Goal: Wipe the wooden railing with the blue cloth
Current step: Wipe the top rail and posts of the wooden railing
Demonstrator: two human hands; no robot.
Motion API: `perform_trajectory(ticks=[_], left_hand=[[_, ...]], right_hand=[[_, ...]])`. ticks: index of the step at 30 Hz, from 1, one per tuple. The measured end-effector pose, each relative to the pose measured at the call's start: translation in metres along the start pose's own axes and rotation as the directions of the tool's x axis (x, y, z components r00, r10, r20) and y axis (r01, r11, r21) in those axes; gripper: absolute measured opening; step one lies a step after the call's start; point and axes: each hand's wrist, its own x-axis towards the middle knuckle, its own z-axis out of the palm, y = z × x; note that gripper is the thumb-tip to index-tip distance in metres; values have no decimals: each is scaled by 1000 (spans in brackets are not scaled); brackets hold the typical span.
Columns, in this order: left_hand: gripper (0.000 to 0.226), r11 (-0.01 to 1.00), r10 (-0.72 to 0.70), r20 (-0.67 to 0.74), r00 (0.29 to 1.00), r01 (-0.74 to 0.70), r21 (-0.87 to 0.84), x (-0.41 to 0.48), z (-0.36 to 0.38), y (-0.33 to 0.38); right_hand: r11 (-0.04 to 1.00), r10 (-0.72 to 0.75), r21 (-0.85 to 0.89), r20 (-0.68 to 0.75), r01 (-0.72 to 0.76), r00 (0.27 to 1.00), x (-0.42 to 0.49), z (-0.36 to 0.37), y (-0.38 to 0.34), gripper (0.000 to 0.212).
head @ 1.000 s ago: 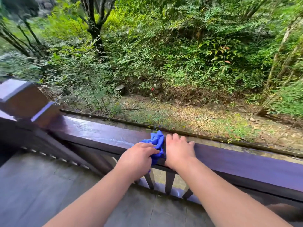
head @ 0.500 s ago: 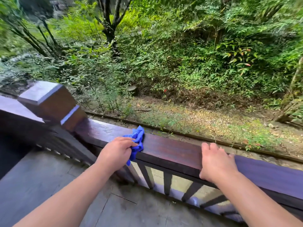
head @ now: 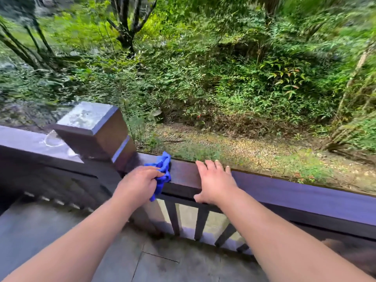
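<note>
Leafy slope, wooden railing [head: 295, 192] running left-right, blue cloth [head: 162, 169] draped across

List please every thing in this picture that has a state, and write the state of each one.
blue cloth: bunched, pressed on the rail top beside the post, one end hanging down.
left hand: closed around the cloth.
right hand: open, flat on the rail, holding nothing.
wooden railing: dark and glossy near the cloth.
corner post: upright, its cap blotchy.
left rail section: marked with pale ring-shaped stains.
</note>
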Motion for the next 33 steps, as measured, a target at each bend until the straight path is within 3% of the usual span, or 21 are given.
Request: perform_trajectory(ticks=[7,11,17,25,30,33], left_hand=[[40,997,42,2,999,-41,-66,0,-2,-15],[43,993,75,-49,996,-79,-86,-1,0,-18],[43,997,55,47,997,-52,-56,4,-6,-16],[56,963,-109,190,976,151,-223,10,-15,0],[43,960,65,132,989,-26,-277,20,-19,50],[25,933,179,53,982,-152,-326,30,-26,106]], right_hand=[[995,98,2,-66,-99,993,15,9,-29,89],[995,96,2,-90,-96,991,17,13,-25,90],[994,109,6,-105,-109,988,20,17,-24,95],[998,58,15,-108,-56,992,8,19,-33,100],[981,-13,189,-144,40,990,-7,4,-26,109],[885,38,463,-193,57,980,-24,-15,-5,101]])
